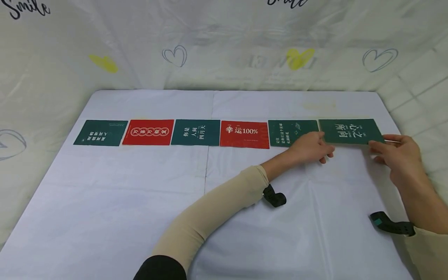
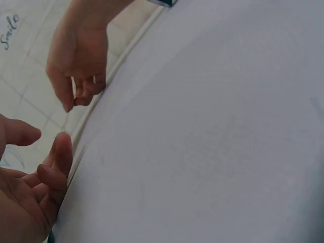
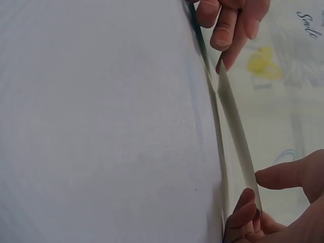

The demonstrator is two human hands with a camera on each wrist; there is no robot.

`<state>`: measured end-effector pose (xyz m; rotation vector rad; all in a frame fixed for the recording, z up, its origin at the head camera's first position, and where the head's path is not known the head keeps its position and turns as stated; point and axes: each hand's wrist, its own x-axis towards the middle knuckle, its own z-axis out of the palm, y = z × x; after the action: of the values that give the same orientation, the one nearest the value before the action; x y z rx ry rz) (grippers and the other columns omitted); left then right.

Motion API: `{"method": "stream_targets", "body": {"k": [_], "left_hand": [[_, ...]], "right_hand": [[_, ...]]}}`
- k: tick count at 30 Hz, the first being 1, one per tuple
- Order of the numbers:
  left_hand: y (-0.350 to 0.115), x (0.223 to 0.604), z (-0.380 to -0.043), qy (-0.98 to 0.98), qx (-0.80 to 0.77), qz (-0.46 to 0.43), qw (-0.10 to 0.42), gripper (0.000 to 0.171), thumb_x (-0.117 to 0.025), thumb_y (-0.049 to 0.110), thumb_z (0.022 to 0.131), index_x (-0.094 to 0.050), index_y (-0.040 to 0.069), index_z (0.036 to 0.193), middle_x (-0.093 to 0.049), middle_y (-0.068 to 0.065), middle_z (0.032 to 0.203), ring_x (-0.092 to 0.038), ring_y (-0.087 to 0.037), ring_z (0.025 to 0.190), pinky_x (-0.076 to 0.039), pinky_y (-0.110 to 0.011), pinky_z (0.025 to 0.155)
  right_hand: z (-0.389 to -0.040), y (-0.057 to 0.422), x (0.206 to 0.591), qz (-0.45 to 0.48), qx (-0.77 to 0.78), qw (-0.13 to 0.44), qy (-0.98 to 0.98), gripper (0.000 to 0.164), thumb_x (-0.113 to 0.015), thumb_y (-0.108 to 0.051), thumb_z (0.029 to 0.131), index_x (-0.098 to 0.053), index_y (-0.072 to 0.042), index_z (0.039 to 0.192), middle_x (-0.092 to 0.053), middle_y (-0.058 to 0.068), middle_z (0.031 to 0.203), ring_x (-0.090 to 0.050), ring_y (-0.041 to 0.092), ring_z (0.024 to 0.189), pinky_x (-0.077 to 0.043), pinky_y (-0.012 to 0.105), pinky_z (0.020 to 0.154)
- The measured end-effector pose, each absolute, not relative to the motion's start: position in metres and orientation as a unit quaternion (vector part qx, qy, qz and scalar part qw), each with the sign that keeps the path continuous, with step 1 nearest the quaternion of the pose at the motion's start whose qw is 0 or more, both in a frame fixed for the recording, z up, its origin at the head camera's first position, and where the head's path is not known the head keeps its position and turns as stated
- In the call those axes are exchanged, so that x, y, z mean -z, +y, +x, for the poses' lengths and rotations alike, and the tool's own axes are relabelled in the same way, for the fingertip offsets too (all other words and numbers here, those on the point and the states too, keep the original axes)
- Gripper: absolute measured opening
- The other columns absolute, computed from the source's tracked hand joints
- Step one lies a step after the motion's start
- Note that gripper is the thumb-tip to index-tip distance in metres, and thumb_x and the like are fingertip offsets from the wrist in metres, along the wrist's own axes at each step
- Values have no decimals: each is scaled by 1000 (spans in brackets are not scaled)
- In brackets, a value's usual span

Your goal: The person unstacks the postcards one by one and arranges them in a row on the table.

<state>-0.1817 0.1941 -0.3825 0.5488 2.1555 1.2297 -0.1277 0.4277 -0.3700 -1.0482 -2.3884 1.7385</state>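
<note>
A dark green card with white characters (image 1: 353, 131) sits at the right end of a row. My right hand (image 1: 406, 153) pinches its right edge between thumb and fingers. In the right wrist view this card (image 3: 235, 126) appears nearly edge-on, its pale underside showing and its near end lifted off the white table. My left hand (image 1: 311, 147) is at the card's left end, fingertips right by its lower left corner. In the left wrist view the left hand (image 2: 35, 187) has thumb and forefinger apart. Under its wrist lies part of a green card with a small drawing (image 1: 285, 132).
Leftward along the white table (image 1: 140, 202) the row continues: a red card (image 1: 245, 140), a green card (image 1: 182, 134), another red card (image 1: 148, 138) and a green card (image 1: 105, 126). A pale printed sheet (image 1: 227, 74) hangs behind the table. Dark straps (image 1: 392, 225) circle the wrists.
</note>
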Motion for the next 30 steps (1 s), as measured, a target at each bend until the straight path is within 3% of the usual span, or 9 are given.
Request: {"method": "stream_targets", "body": {"k": [4,6,8,15,19,21,24,27,30], "left_hand": [[198,384,-184,837,-414,221,283,36,-60,35,105,-68,19,136,-78,10,81,-64,9,96,-37,-3,94],[199,384,-185,849,-391,226,275,25,-59,37,105,-79,22,111,-76,8,75,-58,13,111,-37,-2,94],[199,384,-185,855,-379,227,272,29,-59,38,105,-81,25,91,-75,8,72,-51,15,119,-37,-2,93],[199,383,-186,863,-360,231,270,34,-57,39,105,-81,26,85,-76,9,71,-49,16,126,-38,-2,90],[199,384,-186,864,-358,232,269,35,-57,39,105,-81,26,83,-76,9,71,-48,17,129,-38,-2,90],[199,384,-186,863,-358,232,270,35,-57,38,105,-81,26,83,-76,10,72,-48,17,128,-38,-2,90],[200,384,-186,863,-358,233,269,33,-56,38,105,-81,26,87,-76,10,72,-49,17,127,-38,-2,89],[200,384,-185,862,-364,230,268,28,-57,38,105,-78,23,117,-76,11,73,-52,16,119,-39,-3,90],[200,383,-184,857,-381,220,269,50,-59,37,104,-53,22,152,-76,14,77,-59,12,102,-39,-5,88]], "right_hand": [[-128,429,372,-338,-484,-13,-807,26,-64,-28,101,-41,-39,107,-53,-28,78,-59,-4,60,-49,17,59],[-128,430,372,-341,-454,-25,-823,27,-62,-35,102,-42,-40,119,-50,-28,83,-59,-3,63,-49,17,63],[-128,430,373,-338,-430,-35,-836,37,-60,-39,102,-41,-36,133,-47,-29,83,-58,-2,65,-48,18,66],[-129,434,375,-317,-420,-49,-849,24,-58,-40,103,-44,-39,121,-48,-37,67,-57,0,64,-46,22,66],[-130,434,374,-314,-396,-70,-860,69,-55,-46,103,-34,-12,159,-44,-38,65,-55,0,66,-41,34,78],[-130,433,372,-310,-385,-78,-866,84,-53,-47,103,-21,1,164,-42,-38,64,-54,0,66,-38,39,80],[-129,431,371,-304,-376,-82,-871,85,-52,-47,104,-19,3,163,-40,-38,62,-54,-1,64,-37,48,85],[-128,429,369,-299,-367,-80,-877,84,-51,-46,104,-19,4,163,-39,-37,62,-54,1,62,-38,50,85],[-128,428,369,-298,-360,-72,-882,84,-52,-45,104,-18,4,163,-50,-22,75,-54,1,60,-39,45,82]]}}
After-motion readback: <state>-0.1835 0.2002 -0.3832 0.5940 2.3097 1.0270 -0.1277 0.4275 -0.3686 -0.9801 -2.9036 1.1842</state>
